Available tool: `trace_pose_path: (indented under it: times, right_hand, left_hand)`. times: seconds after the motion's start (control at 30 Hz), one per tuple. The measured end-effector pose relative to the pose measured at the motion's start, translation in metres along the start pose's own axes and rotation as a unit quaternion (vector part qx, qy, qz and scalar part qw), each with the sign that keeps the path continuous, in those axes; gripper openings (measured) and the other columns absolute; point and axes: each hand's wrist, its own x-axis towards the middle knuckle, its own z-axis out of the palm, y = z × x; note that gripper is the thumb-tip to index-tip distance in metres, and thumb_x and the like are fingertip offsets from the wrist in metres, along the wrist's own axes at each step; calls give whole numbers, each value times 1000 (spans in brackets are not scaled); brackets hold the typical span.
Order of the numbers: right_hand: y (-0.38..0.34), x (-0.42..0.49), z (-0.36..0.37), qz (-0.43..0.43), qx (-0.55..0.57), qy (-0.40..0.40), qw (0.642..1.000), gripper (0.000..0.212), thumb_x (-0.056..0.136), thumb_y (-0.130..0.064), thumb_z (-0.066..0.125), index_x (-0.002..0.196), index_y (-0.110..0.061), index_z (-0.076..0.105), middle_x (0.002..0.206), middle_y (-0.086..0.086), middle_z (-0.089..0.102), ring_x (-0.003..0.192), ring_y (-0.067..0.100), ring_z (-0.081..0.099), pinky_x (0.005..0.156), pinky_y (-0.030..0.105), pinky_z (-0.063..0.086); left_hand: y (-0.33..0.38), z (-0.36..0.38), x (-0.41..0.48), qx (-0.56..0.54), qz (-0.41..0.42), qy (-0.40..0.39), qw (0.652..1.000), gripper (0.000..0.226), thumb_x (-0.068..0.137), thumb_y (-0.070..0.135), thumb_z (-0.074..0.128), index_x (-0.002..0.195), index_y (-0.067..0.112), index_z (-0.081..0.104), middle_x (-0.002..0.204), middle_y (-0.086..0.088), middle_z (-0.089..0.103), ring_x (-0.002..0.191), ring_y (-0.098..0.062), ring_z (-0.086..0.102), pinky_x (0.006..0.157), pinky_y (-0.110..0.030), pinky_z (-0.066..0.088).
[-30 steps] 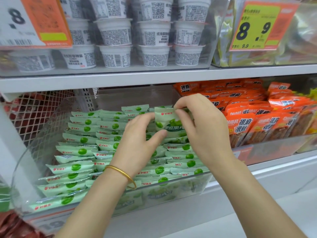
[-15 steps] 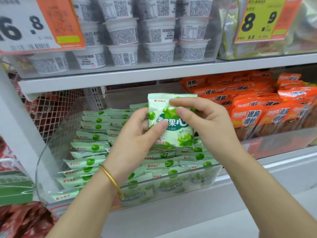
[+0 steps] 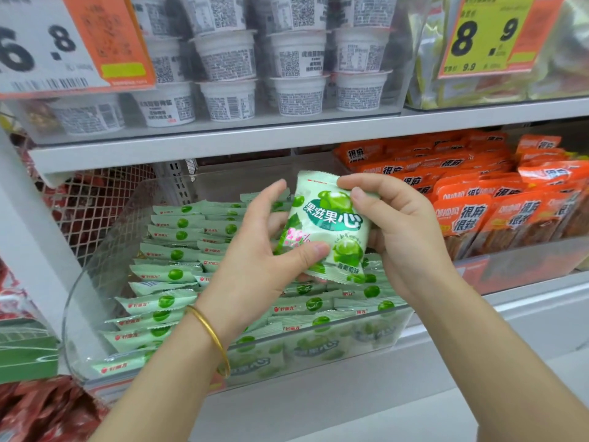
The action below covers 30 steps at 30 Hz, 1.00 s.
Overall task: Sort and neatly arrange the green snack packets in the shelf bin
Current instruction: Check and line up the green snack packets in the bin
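Green snack packet (image 3: 325, 228), pale green with printed green grapes and white Chinese lettering, is held upright above a clear plastic shelf bin (image 3: 95, 282), its front facing the camera. Both hands grip it. The left hand (image 3: 261, 250) clamps its lower left edge, thumb pressed across the front and fingers hidden behind the wrapper. The right hand (image 3: 398, 231) pinches the top right corner between thumb and forefinger, covering that corner; its other fingers curl behind the pack. A gold bangle (image 3: 212, 336) circles the left wrist.

Under the held pack, rows of matching green packets (image 3: 169, 275) stand on edge in the bin, overlapping from back to front. The hands and forearms hide the middle rows, and the front rows blur through the bin's curved wall. Bare bin floor shows at the back, behind the last row.

To the right, just beside the bin, orange snack packets (image 3: 471, 215) fill a neighbouring bin. On the shelf above (image 3: 223, 141) sit stacked white cups (image 3: 229, 100) with labels too small to read. An orange and white price tag (image 3: 73, 43) is cut off at the top left edge; a yellow price tag (image 3: 487, 33) reads 8.9. Red packaging (image 3: 41, 409) at the lower left is cropped and unclear.
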Motion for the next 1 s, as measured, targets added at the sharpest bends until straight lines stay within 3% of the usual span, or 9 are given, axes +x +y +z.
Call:
trace_pose_path:
  times: [0.07,0.17,0.27,0.37,0.5,0.57,0.7,0.87,1.0]
  right_hand:
    - [1,0,-1,-6,-22,14,1000,18,90,-2,55,91,-16,67,93,9,68,78,22,67,57,32,57]
    - [2,-1,-2,-11,-52,34,998,16,89,-3,58,91,-17,64,93,5,66,74,17,67,54,31,56]
    - [2,-1,-2,-8,-37,34,999,13,88,-6,61,93,-17,61,98,6,64,74,15,68,57,29,55]
    - [2,-2,0,3,-22,7,1000,10,87,-10,63,95,-15,60,101,8,65,77,17,69,59,29,55]
    - [3,-2,-1,-6,-15,-24,1000,22,91,-34,54,99,-17,64,102,8,67,89,19,67,70,38,57]
    - [3,-1,-4,-53,-116,-11,992,31,91,-44,43,100,-30,69,111,4,62,104,13,60,85,35,53]
    - [0,0,-6,-142,-204,-26,968,30,89,-35,50,117,-34,61,122,-5,55,115,-1,50,92,10,38]
    - [4,-1,-7,-166,-217,-98,957,43,88,-13,63,123,-37,55,123,-16,57,118,-2,50,99,16,38]
    - [7,1,-8,-119,-160,-61,978,30,84,-18,65,109,-32,68,114,-9,65,111,10,59,96,45,47]
  left_hand:
    - [-6,-1,0,136,44,52,988,75,73,26,74,134,36,33,119,13,54,102,-1,60,81,-22,52]
    - [-13,-1,-2,361,155,94,915,54,80,50,59,129,34,45,129,11,42,124,-8,38,104,-22,28]
    - [-13,4,-6,413,134,77,898,72,70,71,44,133,36,43,140,12,33,130,-8,21,107,-28,20]
    - [-14,7,-6,435,135,87,886,75,68,65,52,135,32,41,141,9,32,131,-11,23,108,-28,21]
    - [-11,4,-3,374,136,109,911,50,80,38,52,128,24,53,122,9,46,115,-2,42,98,-9,28]
    - [-6,3,-3,318,125,121,932,31,89,30,50,119,26,58,105,15,55,95,4,50,81,-2,34]
    - [0,-1,-1,195,91,142,966,14,92,23,54,104,30,57,75,3,61,57,-14,50,52,-23,42]
    - [3,-3,-2,90,57,128,986,15,93,28,55,107,33,53,83,-25,64,75,-40,61,68,-52,53]
    - [4,-4,-3,26,38,65,997,39,82,12,66,113,30,49,94,2,71,80,-14,69,68,-25,56]
